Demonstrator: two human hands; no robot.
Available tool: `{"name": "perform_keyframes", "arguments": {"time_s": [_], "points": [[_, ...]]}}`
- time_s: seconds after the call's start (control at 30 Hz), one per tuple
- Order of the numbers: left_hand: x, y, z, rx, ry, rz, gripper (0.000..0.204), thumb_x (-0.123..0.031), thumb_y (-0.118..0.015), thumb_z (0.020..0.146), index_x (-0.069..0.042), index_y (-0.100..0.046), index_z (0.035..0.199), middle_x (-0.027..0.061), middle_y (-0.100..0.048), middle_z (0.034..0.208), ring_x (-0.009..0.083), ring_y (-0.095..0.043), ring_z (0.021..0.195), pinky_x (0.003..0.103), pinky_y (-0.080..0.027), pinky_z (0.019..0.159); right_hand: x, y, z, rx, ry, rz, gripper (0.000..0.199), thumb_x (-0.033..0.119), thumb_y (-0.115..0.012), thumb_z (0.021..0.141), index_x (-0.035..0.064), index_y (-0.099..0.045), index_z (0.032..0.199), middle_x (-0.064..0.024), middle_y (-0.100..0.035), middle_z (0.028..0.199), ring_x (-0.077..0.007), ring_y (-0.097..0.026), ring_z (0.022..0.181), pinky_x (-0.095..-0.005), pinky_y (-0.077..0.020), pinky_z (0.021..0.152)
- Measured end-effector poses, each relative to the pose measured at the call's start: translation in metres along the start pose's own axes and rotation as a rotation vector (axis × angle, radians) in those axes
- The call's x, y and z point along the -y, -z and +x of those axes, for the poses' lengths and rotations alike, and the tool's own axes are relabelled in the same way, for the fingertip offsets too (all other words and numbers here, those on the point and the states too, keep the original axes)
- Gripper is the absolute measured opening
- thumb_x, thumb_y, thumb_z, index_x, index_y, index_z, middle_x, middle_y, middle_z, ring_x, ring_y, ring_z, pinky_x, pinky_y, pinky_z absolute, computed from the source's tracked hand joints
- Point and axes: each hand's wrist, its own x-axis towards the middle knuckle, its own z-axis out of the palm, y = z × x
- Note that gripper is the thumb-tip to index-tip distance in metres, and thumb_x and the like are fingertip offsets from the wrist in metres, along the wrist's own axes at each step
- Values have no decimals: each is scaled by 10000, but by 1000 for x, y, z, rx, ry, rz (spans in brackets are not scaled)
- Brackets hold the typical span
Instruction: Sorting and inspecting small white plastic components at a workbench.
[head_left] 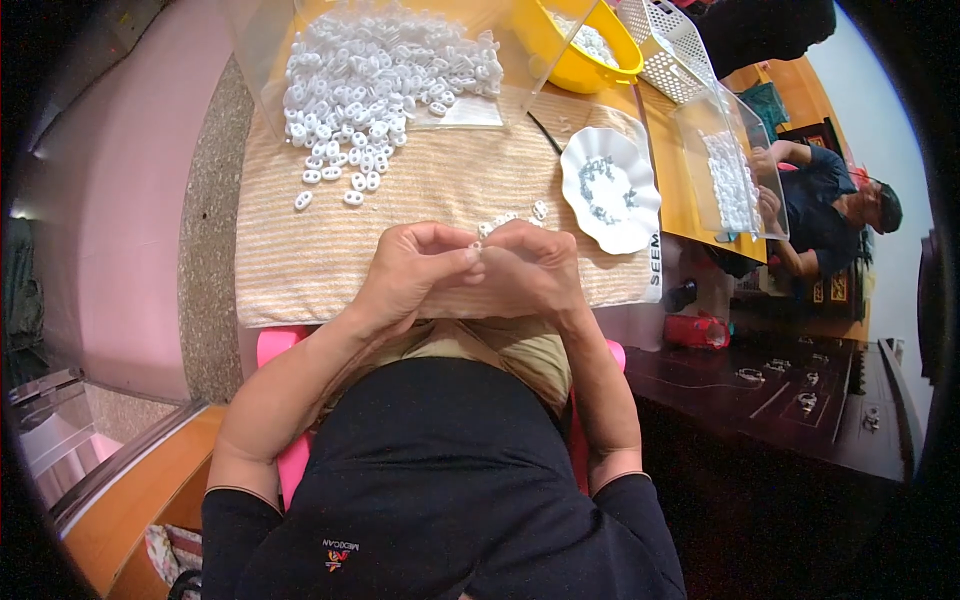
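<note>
Hands together near us over striped towel [330, 250] | our left hand [415, 270] and right hand [535, 270] pinch one small white plastic piece [476, 246] between closed fingertips | heap of white pieces [380, 70] far left | white scalloped dish [610, 190] far right.

Both hands' grips, left hand [412, 268] and right hand [535, 268], pinch a small white piece [476, 246] (fingertips touching).

A yellow bowl [585, 62] is sitting behind a white scalloped dish [612, 190]; a person [835, 205] is working nearby.
</note>
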Motion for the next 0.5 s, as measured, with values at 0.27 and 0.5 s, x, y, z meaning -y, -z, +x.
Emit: {"name": "perform_keyframes", "arguments": {"time_s": [0.27, 0.5], "points": [[2, 3, 0, 31, 1, 33, 167, -20, -666, 854, 58, -642, 1000, 124, -688, 873, 166, -674, 771, 277, -574, 730, 10, 0, 0, 33, -28, -47, 39, -16, -667, 836, -34, -681, 868, -66, -676, 812, -106, -651, 720, -226, -536, 644], [0, 0, -1, 70, 18, -27, 136, -26, -660, 861, 45, -646, 976, 109, -673, 861, 161, -657, 769, 277, -562, 743, 12, 4, -1, 71, -120, -20, 75, 19, -641, 878, -51, -656, 899, -63, -671, 814, -113, -662, 736, -230, -549, 663]]}}
